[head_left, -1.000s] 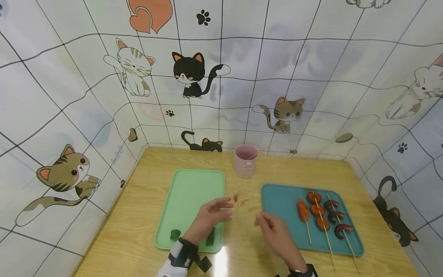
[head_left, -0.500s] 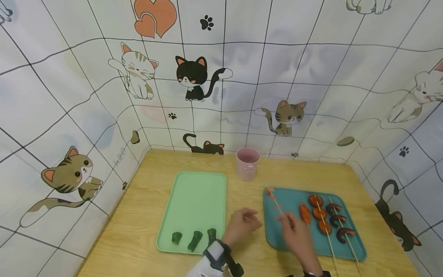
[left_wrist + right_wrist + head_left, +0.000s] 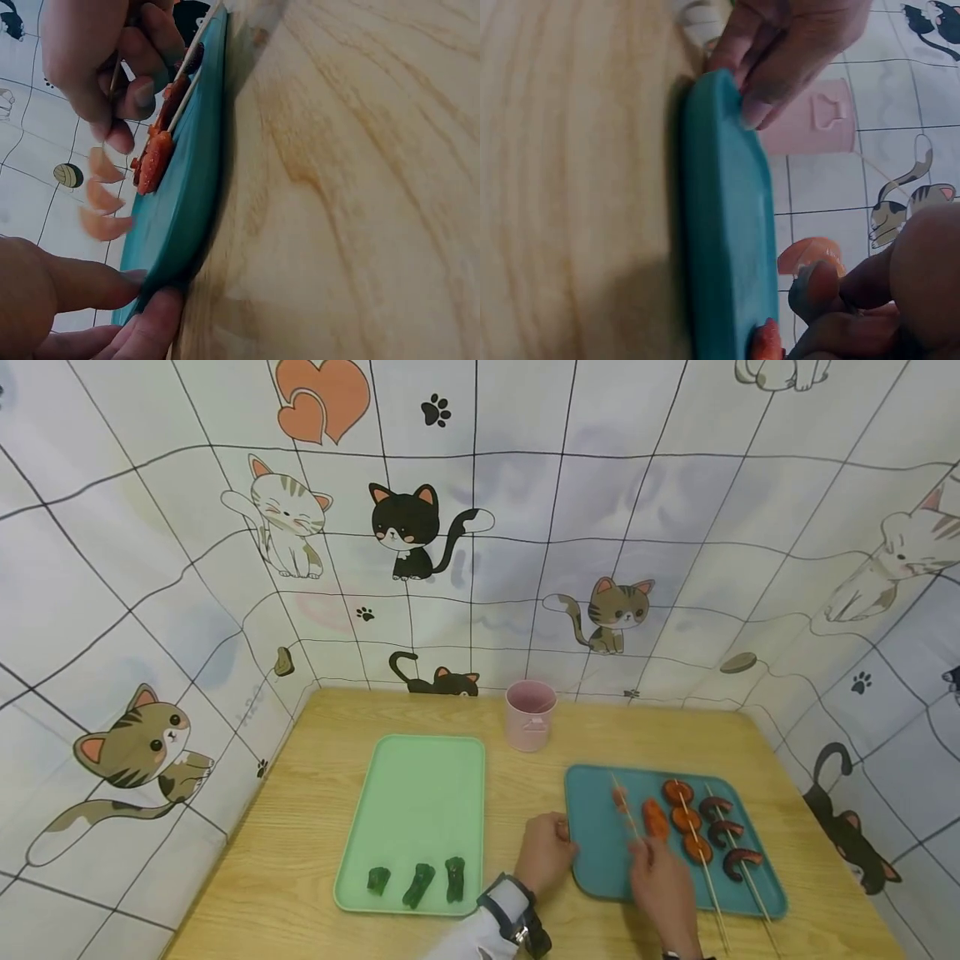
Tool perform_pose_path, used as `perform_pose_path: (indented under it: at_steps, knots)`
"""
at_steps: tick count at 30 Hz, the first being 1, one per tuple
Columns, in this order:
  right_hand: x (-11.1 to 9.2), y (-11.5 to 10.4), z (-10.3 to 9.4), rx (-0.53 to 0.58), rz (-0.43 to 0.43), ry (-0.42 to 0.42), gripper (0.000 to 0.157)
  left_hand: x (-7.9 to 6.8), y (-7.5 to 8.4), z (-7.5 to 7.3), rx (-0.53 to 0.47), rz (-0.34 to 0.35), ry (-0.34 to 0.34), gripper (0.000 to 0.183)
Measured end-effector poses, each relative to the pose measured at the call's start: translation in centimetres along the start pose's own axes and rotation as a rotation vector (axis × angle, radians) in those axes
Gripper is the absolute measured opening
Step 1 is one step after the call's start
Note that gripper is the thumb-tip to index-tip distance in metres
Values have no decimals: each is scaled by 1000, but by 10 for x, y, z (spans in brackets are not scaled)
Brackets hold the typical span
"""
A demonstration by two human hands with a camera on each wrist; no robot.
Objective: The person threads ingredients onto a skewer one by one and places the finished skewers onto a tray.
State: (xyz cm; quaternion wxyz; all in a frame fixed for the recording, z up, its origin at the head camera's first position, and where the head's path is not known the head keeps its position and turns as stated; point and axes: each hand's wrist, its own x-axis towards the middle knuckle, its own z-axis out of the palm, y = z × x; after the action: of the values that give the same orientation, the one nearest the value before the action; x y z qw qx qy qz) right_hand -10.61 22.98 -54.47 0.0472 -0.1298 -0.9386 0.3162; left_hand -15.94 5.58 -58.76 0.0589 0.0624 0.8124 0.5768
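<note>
In the head view, my left hand (image 3: 546,853) is at the left edge of the teal tray (image 3: 596,852). Its thumb lies over the rim and its fingers under it, pinching the tray in the left wrist view. My right hand (image 3: 663,881) holds a thin skewer above the tray. Three curved pale-orange pieces (image 3: 105,195) are threaded on that skewer. To its right on the tray lie a skewer with one long reddish piece (image 3: 655,818), one with round orange-brown slices (image 3: 686,818), and one with dark curled pieces (image 3: 726,832). The right fingers partly hide the held stick.
A light green tray (image 3: 427,793) lies on the left of the wooden table (image 3: 270,852), bearing three dark green pieces (image 3: 418,885) near its front edge. A pink cup (image 3: 531,718) stands at the back, between the trays. Cat-printed cloth (image 3: 517,568) walls the table's back and sides.
My right hand has carried the skewer rightward over the teal tray. The left hand has moved right, off the green tray, and now grips the teal tray's edge.
</note>
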Motion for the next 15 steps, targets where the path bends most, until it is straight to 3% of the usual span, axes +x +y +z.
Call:
perform_pose_path:
  at_steps: [7, 15]
  knots:
    - [-1, 10, 12, -33, 9, 88, 32, -3, 5, -2, 73, 29, -6, 24]
    - [-1, 7, 16, -89, 104, -1, 36, -6, 7, -5, 74, 0, -14, 39]
